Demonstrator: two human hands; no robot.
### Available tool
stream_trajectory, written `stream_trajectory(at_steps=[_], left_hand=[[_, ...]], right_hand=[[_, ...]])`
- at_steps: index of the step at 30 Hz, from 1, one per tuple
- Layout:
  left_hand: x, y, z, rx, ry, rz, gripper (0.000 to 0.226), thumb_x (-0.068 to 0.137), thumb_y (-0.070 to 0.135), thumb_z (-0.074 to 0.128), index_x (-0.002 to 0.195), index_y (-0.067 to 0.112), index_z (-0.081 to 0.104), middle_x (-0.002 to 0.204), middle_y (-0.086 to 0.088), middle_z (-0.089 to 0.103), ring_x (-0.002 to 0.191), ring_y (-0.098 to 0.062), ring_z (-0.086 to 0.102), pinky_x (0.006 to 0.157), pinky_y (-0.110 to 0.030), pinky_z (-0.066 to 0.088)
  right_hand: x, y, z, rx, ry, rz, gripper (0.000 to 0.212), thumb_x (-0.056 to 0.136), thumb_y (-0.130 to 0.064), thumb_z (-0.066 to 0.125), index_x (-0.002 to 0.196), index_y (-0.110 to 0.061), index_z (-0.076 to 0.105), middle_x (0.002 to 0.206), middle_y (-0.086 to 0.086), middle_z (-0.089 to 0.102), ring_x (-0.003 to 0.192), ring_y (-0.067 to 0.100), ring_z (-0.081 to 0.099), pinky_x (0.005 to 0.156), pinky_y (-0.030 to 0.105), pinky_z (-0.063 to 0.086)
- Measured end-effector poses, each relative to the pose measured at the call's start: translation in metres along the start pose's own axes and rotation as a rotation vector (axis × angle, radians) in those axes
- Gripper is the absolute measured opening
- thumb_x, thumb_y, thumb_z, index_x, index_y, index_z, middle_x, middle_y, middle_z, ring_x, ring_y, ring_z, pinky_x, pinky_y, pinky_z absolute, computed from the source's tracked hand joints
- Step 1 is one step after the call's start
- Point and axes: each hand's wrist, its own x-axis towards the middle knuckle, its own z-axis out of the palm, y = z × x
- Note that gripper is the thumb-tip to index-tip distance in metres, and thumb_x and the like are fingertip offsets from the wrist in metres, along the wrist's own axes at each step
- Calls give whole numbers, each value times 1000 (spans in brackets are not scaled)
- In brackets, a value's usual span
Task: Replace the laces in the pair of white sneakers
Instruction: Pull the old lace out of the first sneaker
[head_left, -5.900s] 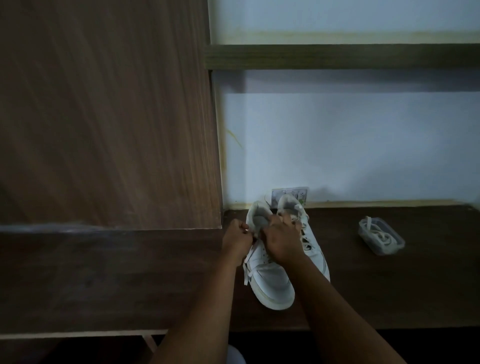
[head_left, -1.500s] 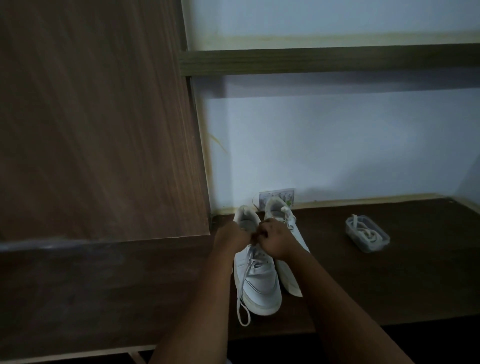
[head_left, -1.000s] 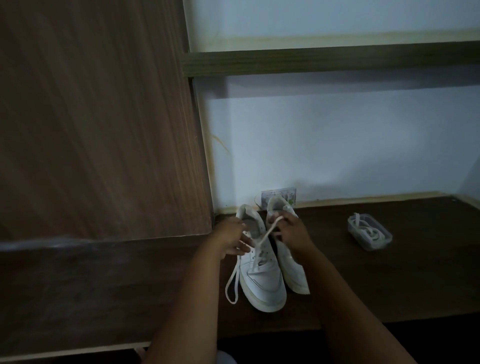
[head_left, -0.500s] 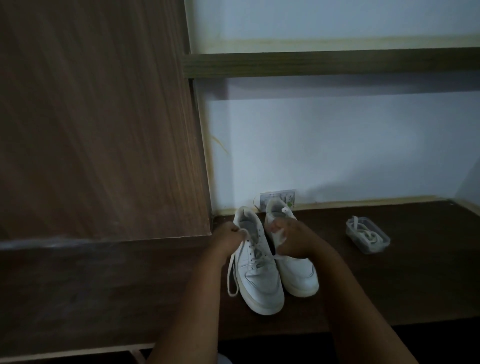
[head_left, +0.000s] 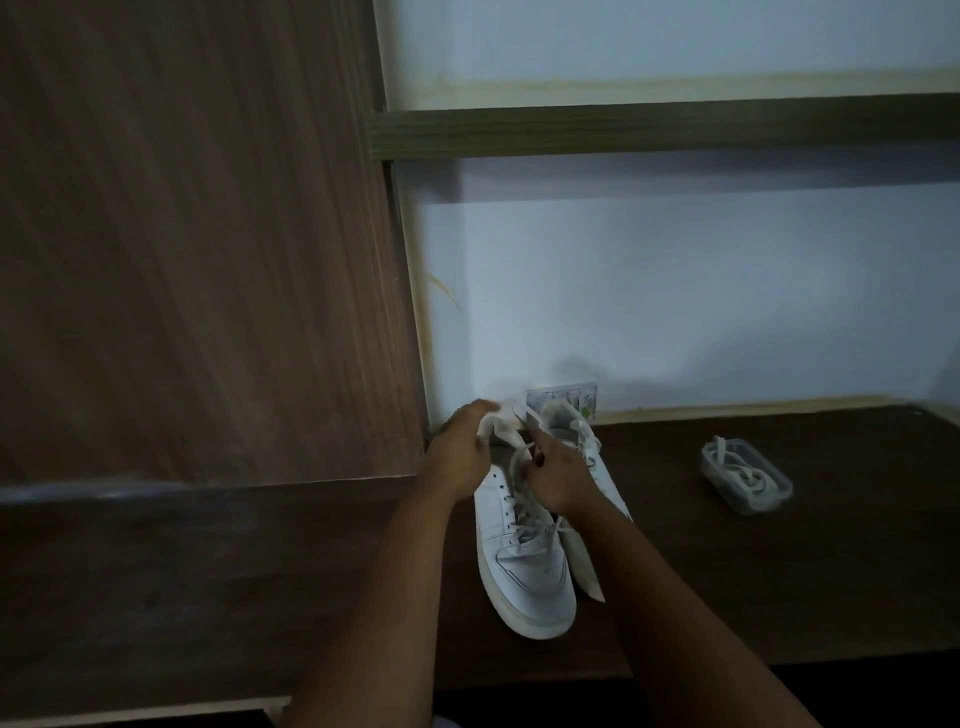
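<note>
A dark wooden desk (head_left: 779, 571) is set against the wall. Two white sneakers (head_left: 524, 561) are placed side by side on it. A clear plastic container (head_left: 746, 476) of laces is positioned well apart, to the right.

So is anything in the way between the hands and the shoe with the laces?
Nothing visible. The left hand already holds the collar of the nearer sneaker, and the right hand pinches its lace near the top.
</note>
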Motion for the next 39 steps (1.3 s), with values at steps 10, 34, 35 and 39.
stream_trajectory(at_steps=[10,34,35,39], left_hand=[[-25,-9,48,-590,-27,-742,7,84,0,68,80,-4,65,71,-19,66,58,-23,67,46,-24,51],[-35,-18,31,-226,-91,-531,31,82,41,74,72,13,66,75,0,66,75,-14,63,65,-27,48],[-34,-19,30,-248,-111,-528,26,84,32,75,74,10,67,73,-1,64,73,-13,61,64,-25,47],[-34,-18,22,-379,-220,-494,18,92,17,65,84,1,69,74,-3,64,70,-13,58,62,-20,44]], right_hand=[[-7,5,6,-25,-53,-119,27,93,-8,49,114,-9,67,109,11,68,99,23,63,85,25,45],[-20,16,14,64,-36,-122,27,95,-7,49,115,-7,68,118,15,62,109,25,60,95,28,47],[-20,17,13,62,-32,-120,28,95,-7,50,116,-7,67,120,14,61,110,25,59,95,25,45],[-19,18,15,20,-13,-128,27,95,-6,49,117,-6,66,116,13,60,106,22,58,89,23,43]])
